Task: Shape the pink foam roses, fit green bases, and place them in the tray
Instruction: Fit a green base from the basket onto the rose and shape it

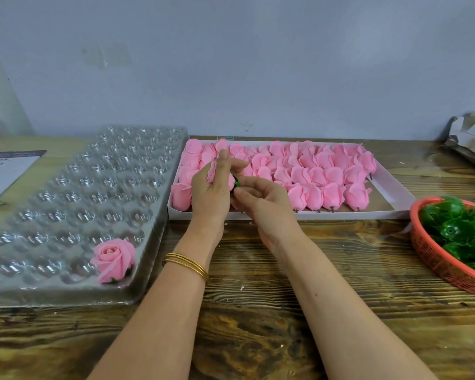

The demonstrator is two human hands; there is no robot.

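Wooden table (258,297); rose (213,171) in left grip (210,193).

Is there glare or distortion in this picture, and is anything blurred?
Head view: soft, even light; white glints on the clear tray; wide-angle lens bends the table edges; print on the paper at far left is too blurred to read.

One head-worn camera looks forward and down, close over the table (258,311)
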